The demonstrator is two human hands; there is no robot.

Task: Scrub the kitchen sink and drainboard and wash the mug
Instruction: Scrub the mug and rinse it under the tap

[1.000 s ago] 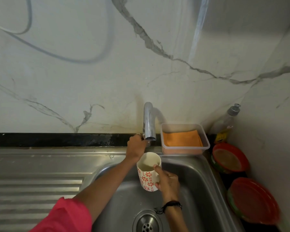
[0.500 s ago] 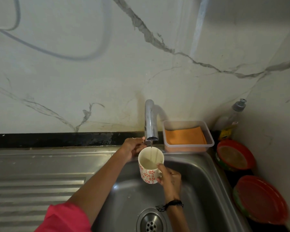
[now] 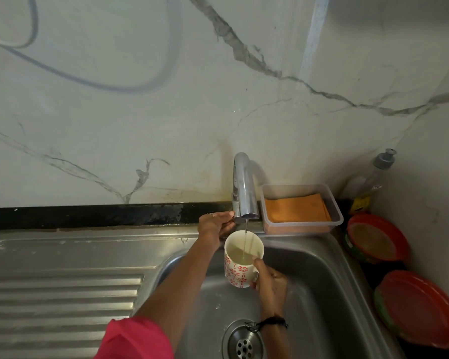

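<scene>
Right hand (image 3: pixel 270 279) grips the handle of the white, red-flowered mug (image 3: pixel 240 260), held upright over the sink (image 3: pixel 322 281) under a thin stream from the tap (image 3: pixel 244 187). Left hand (image 3: pixel 214 226) curls around the tap's base. Ribbed drainboard (image 3: pixel 62 294) lies left; marble-patterned wall behind. Bottle (image 3: pixel 371 182) label in the corner is unreadable

One mug (image 3: pixel 240 265), one tap (image 3: pixel 244 190), two red plates (image 3: pixel 376 239)
</scene>
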